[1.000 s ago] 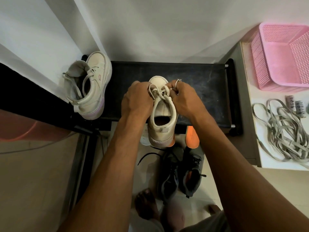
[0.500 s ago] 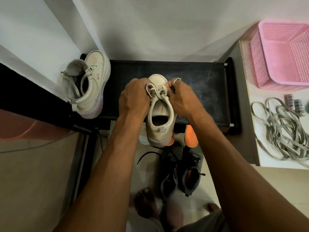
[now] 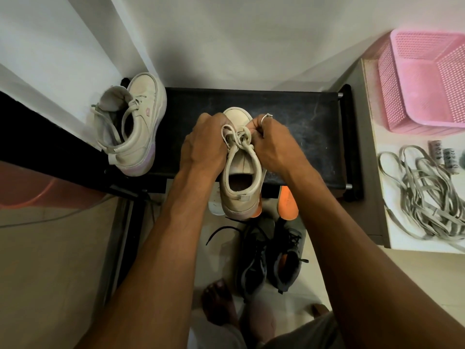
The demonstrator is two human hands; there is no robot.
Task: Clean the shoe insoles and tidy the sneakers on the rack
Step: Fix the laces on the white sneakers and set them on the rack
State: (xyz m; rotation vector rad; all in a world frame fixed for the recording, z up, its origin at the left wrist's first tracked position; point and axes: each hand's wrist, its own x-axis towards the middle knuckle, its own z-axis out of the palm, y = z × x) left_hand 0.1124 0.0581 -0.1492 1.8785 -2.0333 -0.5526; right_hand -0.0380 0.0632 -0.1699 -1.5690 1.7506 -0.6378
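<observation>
- A cream sneaker (image 3: 137,127) sits at the left end of the black rack (image 3: 297,114), tilted against the wall, its laces loose.
- The left hand (image 3: 203,147) is closed on the left side of the second cream sneaker (image 3: 240,177), fingers curled at the lace knot.
- That sneaker stands between both hands on the rack's front edge, long axis running away from the person, toe to the wall, heel overhanging toward the floor.
- Its laces (image 3: 237,139) form a bow directly between the knuckles, equally near either hand.
- The right hand (image 3: 274,149), wearing a ring, pinches the right lace loop.
- Below, orange insoles (image 3: 288,202) and dark sneakers (image 3: 271,258) lie on the floor.
- Likely next: snug the bow, then push the shoe toe-first beside its mate.
</observation>
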